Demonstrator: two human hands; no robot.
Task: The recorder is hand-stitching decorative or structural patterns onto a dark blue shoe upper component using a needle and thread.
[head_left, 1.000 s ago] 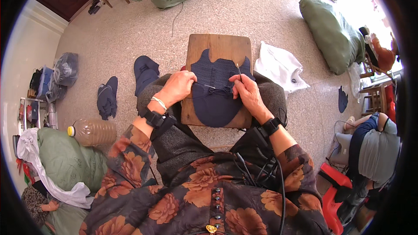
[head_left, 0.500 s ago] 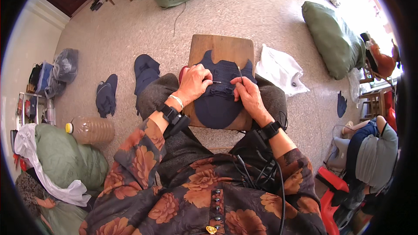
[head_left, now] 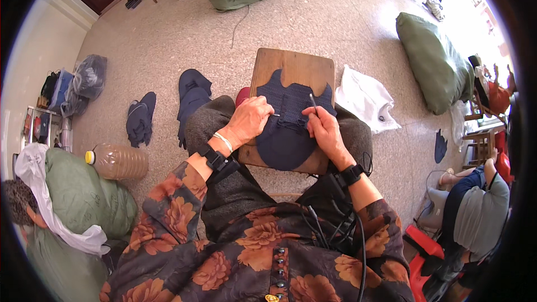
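Navy is the colour of the cloth (head_left: 285, 148), which is lying flat on the small wooden desk (head_left: 293, 60) between the person's knees. It is perhaps being placed there, low and near the body, so that both hands are working without reaching far. The left hand (head_left: 251, 116) is pinching a thin metal pin (head_left: 277, 115), its tip pointing inward over the cloth, and the wrist is coming from the side, maybe so that the middle is staying visible. The right hand (head_left: 325, 133) is grasping a slim dark tool (head_left: 313, 102) between thumb and fingers, and its upper end is pointing away from the body; where its lower end is going, I cannot tell. Between the hands, a dark cord (head_left: 292, 122) is lying loosely across the cloth. The wood of the desk is looking plain and brown, showing bare mainly at the far end. Around it, the speckled floor (head_left: 313, 19) is carrying a white cloth (head_left: 366, 100) just beside the right knee, more navy pieces (head_left: 193, 100) on the left, a jug (head_left: 120, 161) with yellow cap lying on its side, and a full green bag (head_left: 433, 64). Farther right, another person (head_left: 482, 207) is sitting.
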